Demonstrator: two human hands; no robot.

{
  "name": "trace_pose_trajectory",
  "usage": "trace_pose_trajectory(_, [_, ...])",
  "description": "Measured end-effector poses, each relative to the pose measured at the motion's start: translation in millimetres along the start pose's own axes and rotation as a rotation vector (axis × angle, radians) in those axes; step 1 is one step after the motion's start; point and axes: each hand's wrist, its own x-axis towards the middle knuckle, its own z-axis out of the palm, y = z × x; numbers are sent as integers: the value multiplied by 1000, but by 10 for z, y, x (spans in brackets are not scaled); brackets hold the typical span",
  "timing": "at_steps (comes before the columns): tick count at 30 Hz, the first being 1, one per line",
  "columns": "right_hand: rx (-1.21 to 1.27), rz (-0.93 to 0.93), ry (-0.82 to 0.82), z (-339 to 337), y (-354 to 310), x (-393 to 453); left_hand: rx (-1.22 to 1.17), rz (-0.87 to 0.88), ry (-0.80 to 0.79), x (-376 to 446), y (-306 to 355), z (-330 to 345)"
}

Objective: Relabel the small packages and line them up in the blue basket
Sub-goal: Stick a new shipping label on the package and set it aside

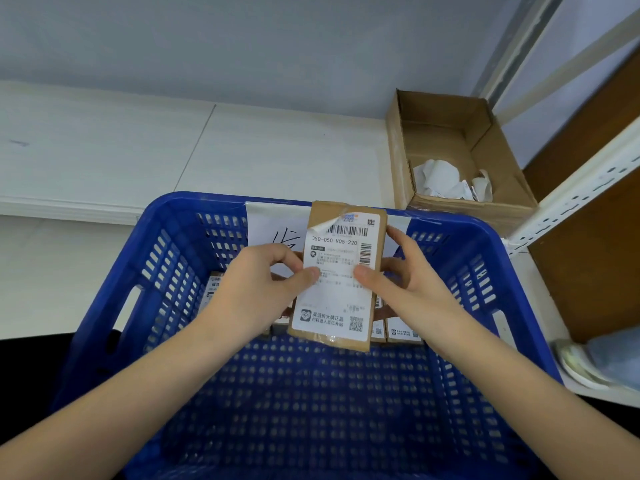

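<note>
The package's label (337, 271) reads "050-050 V05-220", first digit perhaps clipped; smaller print is illegible.

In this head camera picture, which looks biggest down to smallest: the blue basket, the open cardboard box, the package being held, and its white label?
1. Blue basket
2. Cardboard box, though it sits farther away, so its true size is unsure
3. Held package
4. White label, a little smaller than the package face

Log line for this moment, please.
both hands hold package over blue basket | label corner peeled | row inside
</note>
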Motion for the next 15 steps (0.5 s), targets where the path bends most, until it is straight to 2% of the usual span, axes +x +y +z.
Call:
trace_pose_trajectory(2, [-5, -32, 41, -1, 9, -8, 176, -3, 21, -4, 19, -20])
trace_pose_trajectory(5, [-44, -53, 64, 14, 12, -19, 698, -26, 39, -34, 76, -61])
trace_pose_trajectory(7, [-13, -37, 76, 17, 12, -21, 919, 4, 129, -39, 98, -87])
trace_pose_trajectory(8, [-12, -38, 81, 17, 7, -19, 935, 109, 209, -40, 77, -95])
trace_pose_trajectory(11, [25, -33, 91, 13, -25, 9, 835, 710, 370, -60, -14, -50])
trace_pose_trajectory(13, [47, -19, 90, 22, -22, 28, 836, 942, 331, -103, -46, 57])
trace_pose_trajectory(15, [42, -10, 72, 56, -6, 33, 890, 1037, 243, -107, -96, 146])
